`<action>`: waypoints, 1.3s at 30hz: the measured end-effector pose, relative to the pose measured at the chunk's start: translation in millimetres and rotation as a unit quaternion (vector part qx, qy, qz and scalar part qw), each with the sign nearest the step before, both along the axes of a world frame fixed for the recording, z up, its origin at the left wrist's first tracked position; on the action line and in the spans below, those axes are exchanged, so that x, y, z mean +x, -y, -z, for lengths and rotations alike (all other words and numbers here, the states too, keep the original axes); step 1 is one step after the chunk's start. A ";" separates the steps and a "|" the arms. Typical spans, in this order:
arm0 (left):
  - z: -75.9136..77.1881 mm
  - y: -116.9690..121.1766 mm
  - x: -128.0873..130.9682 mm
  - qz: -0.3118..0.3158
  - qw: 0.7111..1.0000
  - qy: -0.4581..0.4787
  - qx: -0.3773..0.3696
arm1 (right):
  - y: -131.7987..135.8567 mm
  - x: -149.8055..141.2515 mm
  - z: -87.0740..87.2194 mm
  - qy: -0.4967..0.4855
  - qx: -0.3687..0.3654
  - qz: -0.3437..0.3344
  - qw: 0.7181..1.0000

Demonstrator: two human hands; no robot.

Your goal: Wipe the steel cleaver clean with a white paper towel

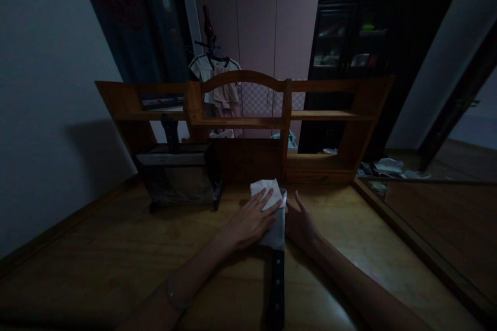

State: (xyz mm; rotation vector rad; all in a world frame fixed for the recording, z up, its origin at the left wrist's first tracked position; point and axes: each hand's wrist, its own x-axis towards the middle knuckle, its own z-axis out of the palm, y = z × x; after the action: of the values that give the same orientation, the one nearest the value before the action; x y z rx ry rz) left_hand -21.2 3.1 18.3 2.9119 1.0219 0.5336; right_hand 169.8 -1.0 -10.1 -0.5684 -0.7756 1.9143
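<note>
A cleaver lies flat on the wooden desk [97, 264], its broad steel blade [276, 235] pointing away from me and its black riveted handle [277, 284] pointing toward me. A white folded tissue [264, 189] rests on the far end of the blade. My left hand [250, 220] lies flat with fingers stretched out, pressing the tissue onto the blade. My right hand [300, 222] rests beside the blade's right edge, fingers extended and touching that edge.
A black knife block [178, 173] with a dark handle sticking up stands at the back left. A wooden shelf unit [248, 119] runs along the desk's far edge. A pink wardrobe, a dark cabinet and hanging clothes are behind. The room is dim.
</note>
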 end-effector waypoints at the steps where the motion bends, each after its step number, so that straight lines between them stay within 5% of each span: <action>1: 1.0 -3.3 -1.9 -0.013 1.000 0.003 0.008 | -0.3 0.5 0.3 0.000 0.003 -0.006 1.000; 5: 1.0 -7.3 -4.3 -0.002 0.999 -0.001 0.035 | -1.9 1.4 2.4 -0.015 0.001 -0.012 1.000; 14: -8.9 6.9 3.4 0.138 0.990 -0.029 0.024 | 1.4 -1.3 -4.3 -0.063 0.000 0.027 0.998; 20: -10.0 0.1 -4.7 0.111 0.993 0.002 0.024 | 0.8 -4.0 -5.9 -0.086 0.013 0.001 0.996; 31: 0.6 -11.5 -10.7 0.038 0.990 0.132 0.019 | -3.0 -9.2 -4.5 -0.109 -0.049 0.086 0.989; 39: -14.9 8.7 -3.3 0.147 0.989 0.002 -0.013 | -12.4 -6.0 6.0 -0.112 -0.062 0.076 0.989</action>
State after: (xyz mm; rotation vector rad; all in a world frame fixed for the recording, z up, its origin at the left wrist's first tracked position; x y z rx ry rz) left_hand -24.4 -5.6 33.2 2.9583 0.5761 0.5073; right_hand 163.8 11.4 -16.1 -0.4627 -0.4591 1.8550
